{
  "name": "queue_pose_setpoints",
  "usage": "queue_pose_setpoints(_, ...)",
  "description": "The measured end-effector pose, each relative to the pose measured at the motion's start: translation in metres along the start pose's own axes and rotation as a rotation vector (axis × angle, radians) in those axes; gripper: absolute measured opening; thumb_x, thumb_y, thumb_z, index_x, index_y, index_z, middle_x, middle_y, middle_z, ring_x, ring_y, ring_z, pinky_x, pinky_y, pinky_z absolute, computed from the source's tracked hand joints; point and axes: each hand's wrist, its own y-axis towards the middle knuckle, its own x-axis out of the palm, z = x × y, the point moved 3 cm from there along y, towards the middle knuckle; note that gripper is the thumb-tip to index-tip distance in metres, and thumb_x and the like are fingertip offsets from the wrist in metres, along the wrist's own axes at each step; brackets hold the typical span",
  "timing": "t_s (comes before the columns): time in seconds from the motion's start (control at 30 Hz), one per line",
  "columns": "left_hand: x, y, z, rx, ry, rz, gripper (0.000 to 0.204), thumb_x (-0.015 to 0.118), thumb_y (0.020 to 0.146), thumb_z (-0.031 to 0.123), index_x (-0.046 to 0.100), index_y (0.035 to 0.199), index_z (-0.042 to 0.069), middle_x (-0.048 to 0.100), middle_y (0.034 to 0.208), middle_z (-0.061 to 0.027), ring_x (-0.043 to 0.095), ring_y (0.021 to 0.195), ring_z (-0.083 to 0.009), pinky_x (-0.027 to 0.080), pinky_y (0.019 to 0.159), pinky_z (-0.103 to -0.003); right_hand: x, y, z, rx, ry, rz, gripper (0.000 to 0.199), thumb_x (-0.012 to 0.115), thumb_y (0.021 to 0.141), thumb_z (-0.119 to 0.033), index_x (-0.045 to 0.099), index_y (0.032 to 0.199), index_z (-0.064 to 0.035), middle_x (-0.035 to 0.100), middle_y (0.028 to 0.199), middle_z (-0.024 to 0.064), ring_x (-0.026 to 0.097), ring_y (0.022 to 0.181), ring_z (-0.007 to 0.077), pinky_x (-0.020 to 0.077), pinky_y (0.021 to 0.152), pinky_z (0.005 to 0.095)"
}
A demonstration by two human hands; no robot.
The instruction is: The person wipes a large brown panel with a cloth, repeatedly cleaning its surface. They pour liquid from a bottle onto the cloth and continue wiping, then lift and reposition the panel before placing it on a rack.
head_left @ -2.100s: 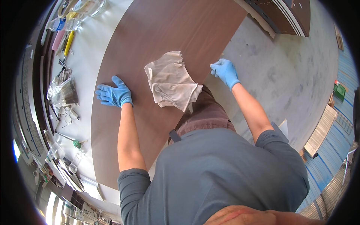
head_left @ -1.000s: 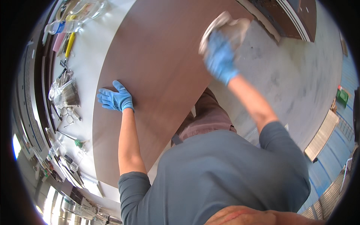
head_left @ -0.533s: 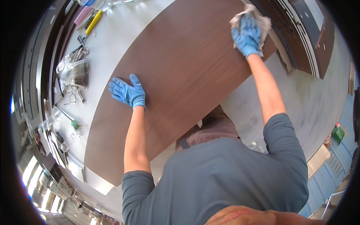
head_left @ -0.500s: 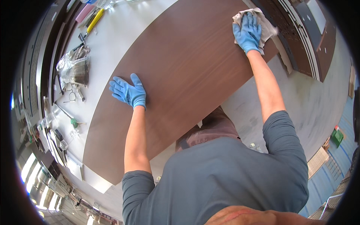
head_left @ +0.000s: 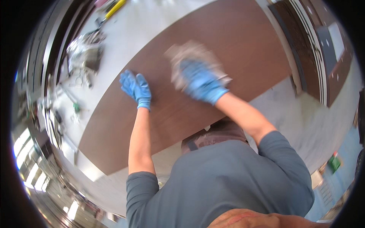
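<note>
A long dark-brown panel with a curved far edge lies flat in front of me. My left hand, in a blue glove, rests on it near that curved edge, fingers stretched out and holding nothing. Over the middle of the panel my right hand, gloved in blue too, presses on a beige cloth. Hand and cloth are smeared by motion, and the hand hides part of the cloth. The cloth spreads out around the fingers.
Under the panel is a pale work table. Along its left side lie a yellow-handled tool, a clear plastic bag and small loose items. Dark boards stand close to the panel's right end. A green object sits at the far right.
My right hand has swept the cloth from the panel's far right end leftward and nearer to me, to the middle. My left hand stays on the panel. The view has shifted slightly.
</note>
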Motion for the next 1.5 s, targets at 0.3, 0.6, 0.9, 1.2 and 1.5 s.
queue_pose_setpoints(0.3, -0.067, -0.070, -0.107, -0.060, -0.548, 0.471, 0.055, 0.055, 0.112, 0.030, 0.047, 0.157, -0.001, 0.037, 0.167, -0.0210, 0.030, 0.159, -0.0357, 0.025, 0.129, -0.047, -0.089, -0.033, 0.277, 0.824, -0.752, 0.299, 0.094, 0.037, 0.103, -0.072, 0.031, 0.168, -0.0039, 0.028, 0.175, 0.0214, 0.023, 0.163, 0.0377, 0.0174, 0.131, 0.0544)
queue_pose_setpoints(0.6, -0.175, -0.352, -0.410, -1.507, -0.305, 0.545, 0.100, 0.052, 0.102, 0.070, 0.027, 0.163, -0.004, 0.034, 0.166, -0.0283, 0.045, 0.148, -0.0437, 0.044, 0.120, -0.055, 0.142, 0.218, -0.083, 0.148, -0.526, 0.109, 0.083, 0.049, 0.104, -0.060, 0.047, 0.155, 0.0041, 0.043, 0.164, 0.0263, 0.038, 0.156, 0.0397, 0.0272, 0.130, 0.0502)
queue_pose_setpoints(0.9, -0.140, -0.384, -0.456, -1.325, -1.453, 0.510, 0.089, 0.034, 0.107, 0.073, 0.026, 0.169, 0.010, 0.035, 0.172, -0.0126, 0.045, 0.150, -0.0363, 0.039, 0.125, -0.054, 0.331, 0.087, -0.555, -0.964, -0.336, -0.341, 0.061, 0.064, 0.095, -0.034, 0.063, 0.147, -0.0034, 0.048, 0.165, 0.0145, 0.037, 0.158, 0.0344, 0.0259, 0.132, 0.0520)
queue_pose_setpoints(1.2, -0.139, -0.394, -0.469, -1.326, -1.744, 0.341, 0.080, 0.029, 0.104, 0.073, 0.045, 0.162, 0.020, 0.046, 0.166, -0.0050, 0.041, 0.153, -0.0315, 0.030, 0.128, -0.053, 0.267, 0.062, -0.441, -0.282, 0.323, -0.178, 0.037, 0.055, 0.097, -0.011, 0.060, 0.132, -0.0027, 0.064, 0.126, 0.0164, 0.063, 0.123, 0.0312, 0.0484, 0.108, 0.0428)
queue_pose_setpoints(1.5, -0.147, -0.372, -0.449, -1.535, -1.465, 0.512, 0.068, 0.034, 0.106, 0.068, 0.057, 0.150, 0.022, 0.058, 0.155, -0.0050, 0.056, 0.139, -0.0315, 0.053, 0.110, -0.052, 0.022, -0.131, -0.030, 0.583, -0.464, 0.253, 0.076, 0.046, 0.107, -0.047, 0.034, 0.163, 0.0041, 0.037, 0.167, 0.0285, 0.037, 0.156, 0.0405, 0.0289, 0.129, 0.0421)
